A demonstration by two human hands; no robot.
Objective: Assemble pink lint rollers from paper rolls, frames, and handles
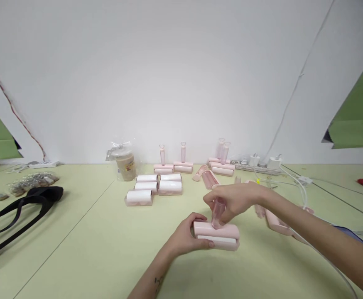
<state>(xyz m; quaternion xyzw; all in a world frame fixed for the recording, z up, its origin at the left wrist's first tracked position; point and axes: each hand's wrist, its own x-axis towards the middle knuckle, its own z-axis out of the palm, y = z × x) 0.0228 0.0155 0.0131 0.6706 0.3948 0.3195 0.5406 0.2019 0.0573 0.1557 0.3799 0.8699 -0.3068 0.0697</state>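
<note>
Pink roller (231,229), in the head view, is at the near middle of the pale green table (91,249), though whether it touches the surface is hard to tell. The left hand (186,237) grips its left end; the right hand (231,202) has its fingers closed around the clear pink handle (218,215) on top. Farther back, white rolls (139,197) lie near a bagged cup (126,166).

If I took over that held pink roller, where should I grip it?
Probably grip the pink roller by its right end, from the near right: that end juts free, while the left hand covers the other and the right hand grips the handle.
</note>
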